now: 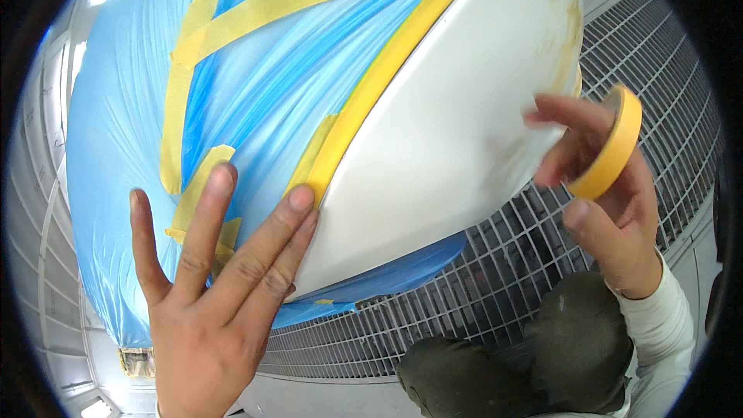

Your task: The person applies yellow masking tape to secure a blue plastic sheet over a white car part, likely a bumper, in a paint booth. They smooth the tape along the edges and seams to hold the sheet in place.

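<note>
My left hand (226,284) is spread out, holding nothing. Its fingertips press on a yellow masking tape strip (383,75) that runs along the edge of a smooth white panel (429,139). Blue plastic masking film (122,145) covers the surface on the other side of the strip. A roll of yellow masking tape (618,151) hangs around the fingers of my right hand (615,215). That hand is off the panel's right edge, its fingers blurred and curled.
Paler tape pieces (284,8) cross the film. Below and right of the panel lies a metal floor grating (633,58). Blue film (400,270) also hangs under the panel. My bent knees in dark trousers (574,331) are at the lower right. A ribbed light wall (35,203) curves along the left.
</note>
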`<state>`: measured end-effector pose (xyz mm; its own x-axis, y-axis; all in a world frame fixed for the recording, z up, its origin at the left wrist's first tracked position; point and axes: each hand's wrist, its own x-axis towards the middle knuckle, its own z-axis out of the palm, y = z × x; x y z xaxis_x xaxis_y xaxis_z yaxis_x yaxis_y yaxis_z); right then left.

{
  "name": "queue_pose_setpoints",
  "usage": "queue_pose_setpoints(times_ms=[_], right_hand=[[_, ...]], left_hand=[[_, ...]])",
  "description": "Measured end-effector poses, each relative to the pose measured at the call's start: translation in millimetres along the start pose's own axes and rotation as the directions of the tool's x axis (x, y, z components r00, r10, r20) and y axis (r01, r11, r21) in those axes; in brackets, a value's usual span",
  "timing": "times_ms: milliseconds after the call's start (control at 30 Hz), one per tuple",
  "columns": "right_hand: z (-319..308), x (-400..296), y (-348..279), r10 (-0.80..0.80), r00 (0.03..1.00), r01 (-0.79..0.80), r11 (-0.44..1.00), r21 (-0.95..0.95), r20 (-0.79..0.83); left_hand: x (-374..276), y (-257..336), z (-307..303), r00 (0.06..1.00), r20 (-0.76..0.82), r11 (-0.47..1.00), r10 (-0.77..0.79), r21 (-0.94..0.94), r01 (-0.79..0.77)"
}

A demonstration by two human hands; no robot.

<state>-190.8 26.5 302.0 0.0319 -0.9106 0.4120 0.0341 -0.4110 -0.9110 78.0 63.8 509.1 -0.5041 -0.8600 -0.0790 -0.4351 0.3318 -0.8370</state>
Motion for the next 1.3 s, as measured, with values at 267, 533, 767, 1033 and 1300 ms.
queue_pose_setpoints(times_ms=[267, 533, 767, 1033, 1300], right_hand=[[46, 57, -14, -0.511, 0.847, 0.439, 0.515, -0.736, 0.147], [139, 10, -40, -0.36, 0.896, 0.427, 0.536, -0.728, 0.26], [234, -67, -37, -0.463, 0.752, 0.649, 0.388, -0.655, 0.47], [205, -64, -53, -0.037, 0.922, -0.035, 0.983, 0.178, 0.385], [228, -57, -66, -0.128, 0.981, 0.037, 0.863, 0.504, 0.146]], left_hand=[[-54, 9, 49, 0.989, -0.113, 0.987, -0.091, -0.138, 0.075], [-97, 15, 106, 0.885, -0.37, 0.957, -0.282, -0.167, 0.235], [-163, 103, 144, 0.586, -0.378, 0.66, -0.716, -0.639, 0.395], [-214, 261, 130, 0.474, 0.601, -0.526, -0.644, -0.797, 0.296], [-199, 241, 131, 0.679, 0.616, -0.669, -0.398, -0.702, 0.245]])
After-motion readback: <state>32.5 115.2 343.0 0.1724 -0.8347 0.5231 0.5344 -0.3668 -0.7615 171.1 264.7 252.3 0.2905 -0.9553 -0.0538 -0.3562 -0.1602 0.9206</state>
